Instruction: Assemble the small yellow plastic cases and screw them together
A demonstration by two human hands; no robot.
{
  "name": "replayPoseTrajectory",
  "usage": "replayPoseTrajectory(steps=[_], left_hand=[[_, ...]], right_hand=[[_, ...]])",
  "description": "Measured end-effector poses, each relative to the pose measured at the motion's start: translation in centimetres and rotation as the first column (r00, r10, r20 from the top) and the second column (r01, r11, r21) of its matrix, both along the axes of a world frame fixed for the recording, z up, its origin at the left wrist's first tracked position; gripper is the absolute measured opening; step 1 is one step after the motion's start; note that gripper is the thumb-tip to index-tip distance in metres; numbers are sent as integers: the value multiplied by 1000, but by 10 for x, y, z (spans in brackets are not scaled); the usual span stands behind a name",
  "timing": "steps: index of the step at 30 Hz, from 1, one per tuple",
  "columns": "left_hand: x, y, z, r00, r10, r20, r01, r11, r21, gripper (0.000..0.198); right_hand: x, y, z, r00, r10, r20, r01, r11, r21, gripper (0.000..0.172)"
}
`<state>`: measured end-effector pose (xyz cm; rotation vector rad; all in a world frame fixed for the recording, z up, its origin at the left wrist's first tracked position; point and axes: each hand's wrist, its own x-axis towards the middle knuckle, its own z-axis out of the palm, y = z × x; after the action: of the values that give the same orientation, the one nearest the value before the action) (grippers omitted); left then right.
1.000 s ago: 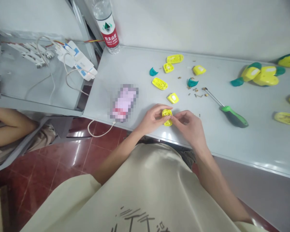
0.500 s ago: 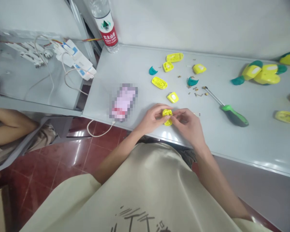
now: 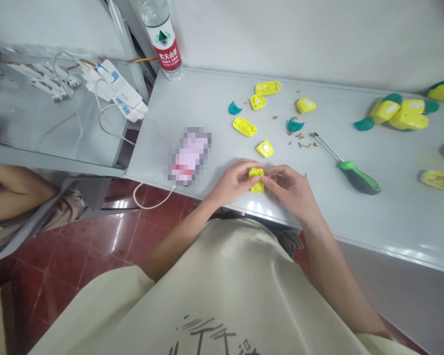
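Observation:
My left hand (image 3: 235, 181) grips a small yellow plastic shell (image 3: 258, 187) close to the table's front edge, its open inner side facing up. Thumb and fingertips of my right hand (image 3: 286, 186) are pinched together over the shell's right side and touch it. Whatever sits between those right fingertips is too small to make out. Just beyond my hands lies a yellow cap-like piece (image 3: 264, 149). Farther back are a yellow half shell (image 3: 244, 126), a teal curved piece (image 3: 295, 125) and several small brass-coloured parts (image 3: 304, 145).
A green-handled screwdriver (image 3: 360, 177) lies to the right. Assembled yellow-and-teal pieces (image 3: 403, 112) rest farther right. At left are a phone (image 3: 190, 153) with its cable, a water bottle (image 3: 166, 44) and a power strip (image 3: 120, 93). Another person's arm (image 3: 18, 190) shows at far left.
My right hand has shifted very slightly, its fingertips moving a little to the right over the shell. My left hand keeps the shell in nearly the same place.

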<state>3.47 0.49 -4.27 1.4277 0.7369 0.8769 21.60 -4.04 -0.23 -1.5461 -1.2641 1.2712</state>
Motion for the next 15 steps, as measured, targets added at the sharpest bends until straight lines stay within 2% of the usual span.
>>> replayPoseTrajectory(steps=[6,15], left_hand=[[-1,1,-2,1000,-14,-7,14,1000,16,34],[-1,0,-1,998,-41,-39,40,999,-26,37]], right_hand=[[1,4,3,999,-5,-48,1,997,-83,33],[2,6,2,998,-21,-65,14,994,-109,35]])
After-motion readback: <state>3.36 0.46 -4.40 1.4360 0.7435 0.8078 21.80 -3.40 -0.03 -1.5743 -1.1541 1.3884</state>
